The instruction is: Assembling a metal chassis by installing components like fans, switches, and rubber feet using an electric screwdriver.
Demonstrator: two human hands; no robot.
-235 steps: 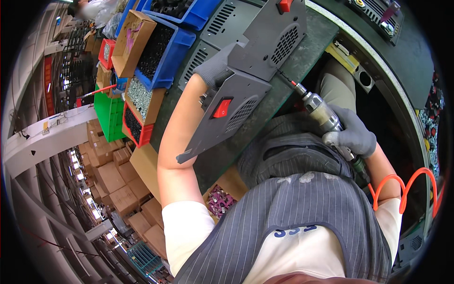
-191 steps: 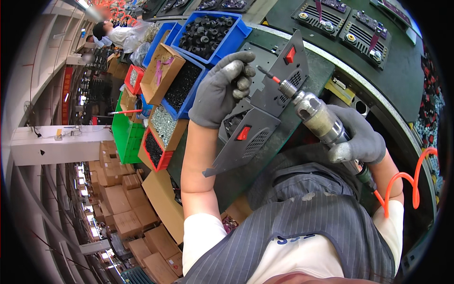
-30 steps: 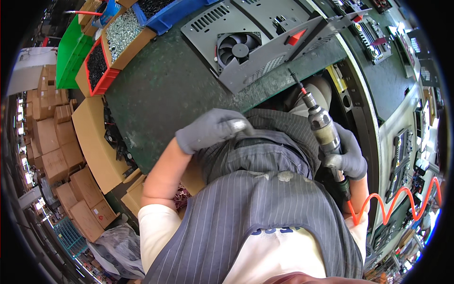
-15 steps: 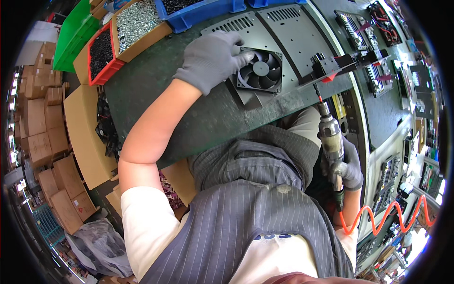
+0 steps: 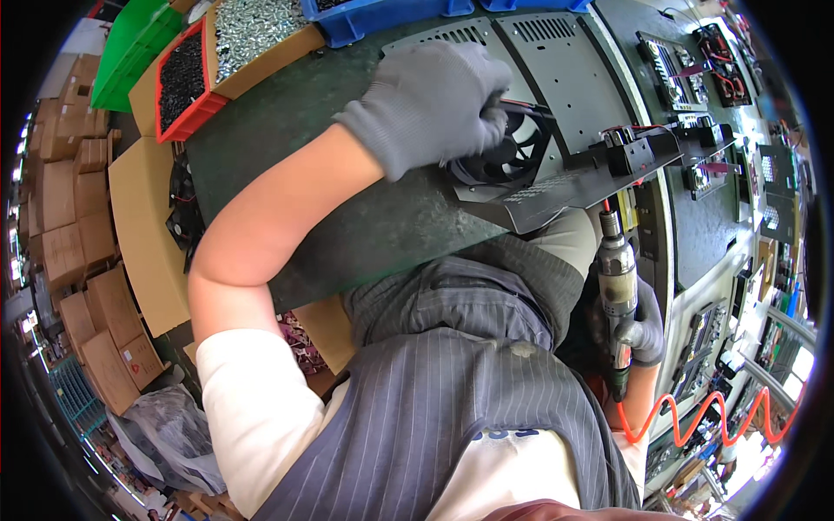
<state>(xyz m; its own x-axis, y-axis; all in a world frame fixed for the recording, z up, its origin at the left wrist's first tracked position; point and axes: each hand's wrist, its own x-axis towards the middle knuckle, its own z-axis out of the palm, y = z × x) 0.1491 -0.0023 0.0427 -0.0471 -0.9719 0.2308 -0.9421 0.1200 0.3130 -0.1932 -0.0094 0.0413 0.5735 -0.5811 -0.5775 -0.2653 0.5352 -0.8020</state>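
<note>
My left hand [image 5: 443,104], in a grey glove, is over the black cooling fan [image 5: 508,156]. Its fingers are curled closed at the fan's upper left edge; what they pinch is hidden. The fan lies against a dark grey sheet-metal panel [image 5: 580,87] with vent slots, near the bench's front edge. A perforated metal flange [image 5: 556,193] juts out toward me, with a small black part [image 5: 630,152] on it. Low at the right, my gloved right hand [image 5: 643,326] is wrapped round a power screwdriver [image 5: 618,282]. Its bit points up, just below the flange.
A coiled orange hose [image 5: 678,417] runs right from the screwdriver. At the back left stand a red bin [image 5: 193,113] of black screws, a carton of silvery screws [image 5: 252,39] and blue bins [image 5: 391,19]. Electronic assemblies [image 5: 673,69] lie on the right-hand bench.
My left hand has moved right across the fan, and its fingers have curled closed. The flange now shows more fully beside the fan. The screwdriver stays low in my right hand.
</note>
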